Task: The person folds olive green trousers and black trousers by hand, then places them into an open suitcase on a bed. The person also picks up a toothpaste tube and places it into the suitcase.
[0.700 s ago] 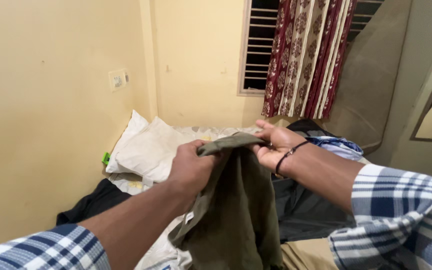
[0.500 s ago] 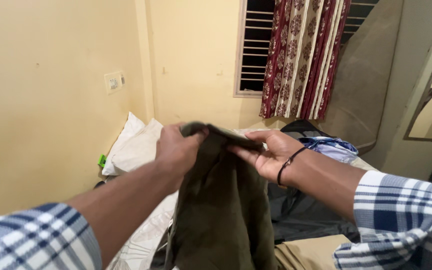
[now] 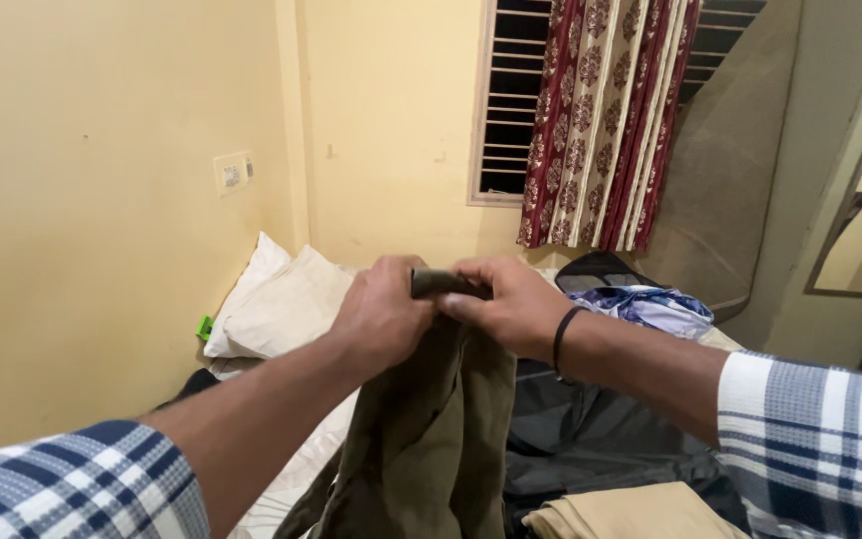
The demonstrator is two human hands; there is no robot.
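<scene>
Left hand [image 3: 383,317], right hand [image 3: 507,304] side by side, fingers closed on top edge of olive garment [image 3: 431,429]; garment hangs above bed [image 3: 291,469]. Pillow [image 3: 276,309] at 10 o'clock.

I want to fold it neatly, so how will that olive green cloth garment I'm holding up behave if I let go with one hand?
The olive green cloth garment is probably floppy: it hangs in loose folds below the left hand and right hand. It looks fairly light, and would likely sag sideways.

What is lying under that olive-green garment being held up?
Below the olive-green garment, held by the left hand and right hand, lie dark clothing and a folded tan cloth. Whatever lies directly behind the hanging fabric is hidden.
</scene>
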